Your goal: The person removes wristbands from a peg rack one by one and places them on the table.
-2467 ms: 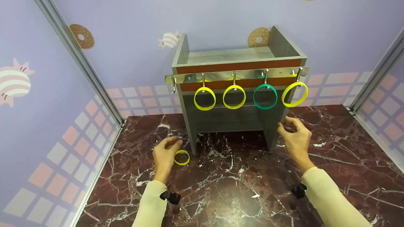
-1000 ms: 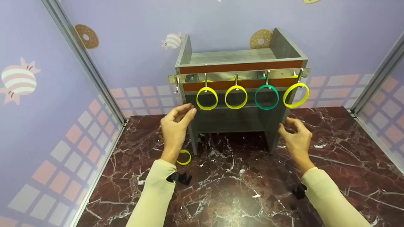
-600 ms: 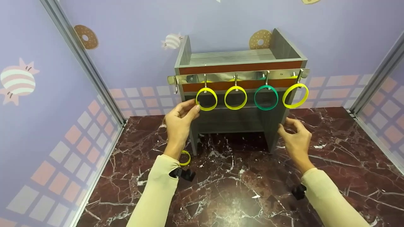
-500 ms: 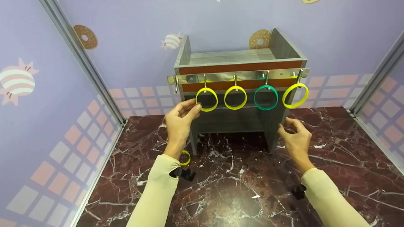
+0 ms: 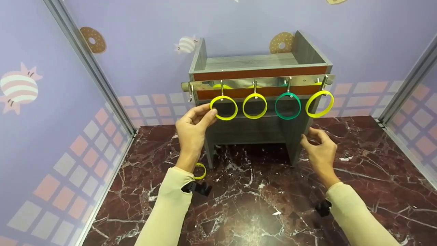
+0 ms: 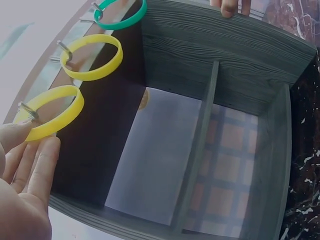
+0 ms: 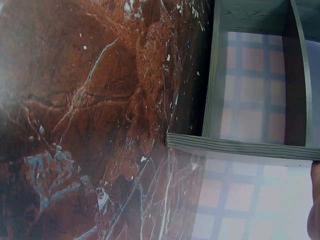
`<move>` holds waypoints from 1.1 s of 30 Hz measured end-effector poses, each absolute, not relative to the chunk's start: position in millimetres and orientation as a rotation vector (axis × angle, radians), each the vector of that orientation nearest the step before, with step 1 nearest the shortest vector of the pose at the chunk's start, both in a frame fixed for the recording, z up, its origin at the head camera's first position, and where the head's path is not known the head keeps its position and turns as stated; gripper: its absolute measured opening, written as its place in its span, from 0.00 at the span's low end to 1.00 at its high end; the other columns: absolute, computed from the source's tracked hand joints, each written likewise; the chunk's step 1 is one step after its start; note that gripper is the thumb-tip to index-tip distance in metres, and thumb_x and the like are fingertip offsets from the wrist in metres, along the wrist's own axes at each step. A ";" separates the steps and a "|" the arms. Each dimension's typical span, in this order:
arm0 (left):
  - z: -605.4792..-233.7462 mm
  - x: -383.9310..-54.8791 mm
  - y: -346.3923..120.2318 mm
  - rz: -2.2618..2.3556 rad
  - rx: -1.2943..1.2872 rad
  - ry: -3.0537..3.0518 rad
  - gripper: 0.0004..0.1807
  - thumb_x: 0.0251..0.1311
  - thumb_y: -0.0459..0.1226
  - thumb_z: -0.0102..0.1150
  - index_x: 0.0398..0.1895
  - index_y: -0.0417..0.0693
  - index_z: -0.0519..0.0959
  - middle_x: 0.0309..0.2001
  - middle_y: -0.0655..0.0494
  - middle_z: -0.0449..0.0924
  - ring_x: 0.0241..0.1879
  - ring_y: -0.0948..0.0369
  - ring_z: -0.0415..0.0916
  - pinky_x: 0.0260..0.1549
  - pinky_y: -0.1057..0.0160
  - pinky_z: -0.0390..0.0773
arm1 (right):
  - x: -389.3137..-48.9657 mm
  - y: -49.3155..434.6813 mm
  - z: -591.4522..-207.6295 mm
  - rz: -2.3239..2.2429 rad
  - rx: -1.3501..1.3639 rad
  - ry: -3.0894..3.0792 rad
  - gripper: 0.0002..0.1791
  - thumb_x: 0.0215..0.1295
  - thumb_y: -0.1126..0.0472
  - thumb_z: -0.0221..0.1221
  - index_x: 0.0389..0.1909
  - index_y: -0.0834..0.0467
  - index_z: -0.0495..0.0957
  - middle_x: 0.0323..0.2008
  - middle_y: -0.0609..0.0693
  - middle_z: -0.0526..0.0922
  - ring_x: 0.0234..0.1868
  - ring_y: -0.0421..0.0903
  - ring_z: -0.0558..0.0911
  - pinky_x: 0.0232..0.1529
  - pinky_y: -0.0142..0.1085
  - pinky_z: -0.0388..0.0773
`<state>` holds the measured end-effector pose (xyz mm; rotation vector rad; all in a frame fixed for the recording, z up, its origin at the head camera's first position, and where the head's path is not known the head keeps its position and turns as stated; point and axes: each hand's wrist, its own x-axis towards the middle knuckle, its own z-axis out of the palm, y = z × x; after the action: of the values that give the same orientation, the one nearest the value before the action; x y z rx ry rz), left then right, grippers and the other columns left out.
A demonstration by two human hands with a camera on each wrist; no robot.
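My left hand (image 5: 193,131) pinches the left edge of the leftmost hanging yellow wristband (image 5: 226,119) between thumb and fingers. That wristband (image 6: 70,115) still loops over its hook in the left wrist view. Further right along the metal hook rail (image 5: 239,83) hang a second yellow wristband (image 5: 255,118), a green wristband (image 5: 287,118) and another yellow one at the end. With thumb and fingertips, my right hand (image 5: 321,148) grips the front edge of the right side panel of the grey wooden shelf (image 5: 297,136). Only a finger (image 7: 315,202) of it appears in the right wrist view.
One more yellow wristband (image 5: 205,171) is on the dark red marbled table (image 5: 252,205), partly behind my left wrist. A bare hook (image 5: 190,93) sticks out at the rail's left end. Patterned walls enclose the back and sides.
My left hand has risen from beside the wristband on the table to the leftmost hanging one and taken hold of it. That wristband has turned slightly. My right hand stays in place.
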<state>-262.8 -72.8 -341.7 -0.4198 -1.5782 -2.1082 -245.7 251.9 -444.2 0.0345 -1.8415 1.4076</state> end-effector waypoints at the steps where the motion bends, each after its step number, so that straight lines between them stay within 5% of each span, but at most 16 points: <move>1: -340.8 -261.9 -73.0 -2.104 -0.424 -1.567 0.12 0.61 0.21 0.71 0.46 0.21 0.84 0.38 0.42 0.88 0.36 0.57 0.88 0.43 0.55 0.89 | -245.9 252.0 -444.7 1.406 0.039 -1.841 0.12 0.60 0.82 0.66 0.45 0.78 0.83 0.38 0.70 0.87 0.36 0.32 0.85 0.41 0.23 0.83; 12: -333.8 -245.5 -81.3 -2.076 -0.440 -1.524 0.11 0.61 0.23 0.72 0.45 0.25 0.85 0.40 0.40 0.89 0.37 0.55 0.89 0.43 0.54 0.89 | -244.6 252.3 -446.6 1.388 0.016 -1.847 0.12 0.60 0.81 0.67 0.45 0.77 0.84 0.37 0.69 0.87 0.35 0.32 0.84 0.41 0.28 0.85; 22: -338.3 -230.7 -97.7 -2.046 -0.409 -1.490 0.12 0.61 0.21 0.71 0.47 0.21 0.83 0.40 0.38 0.89 0.37 0.52 0.89 0.43 0.52 0.89 | -245.1 251.6 -446.0 1.389 0.009 -1.846 0.12 0.60 0.80 0.67 0.45 0.77 0.83 0.39 0.70 0.87 0.36 0.30 0.84 0.40 0.21 0.81; 33: -368.0 -226.5 -121.6 -2.026 -0.302 -1.475 0.09 0.61 0.21 0.71 0.44 0.30 0.88 0.39 0.39 0.88 0.35 0.54 0.89 0.41 0.53 0.89 | -245.4 252.1 -444.8 1.363 0.023 -1.859 0.12 0.60 0.80 0.67 0.46 0.76 0.84 0.40 0.68 0.88 0.37 0.28 0.85 0.38 0.19 0.80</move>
<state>-226.5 -121.6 -368.0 -0.3023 -1.4748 -2.0260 -245.4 252.1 -444.8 0.0231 -1.8590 1.3631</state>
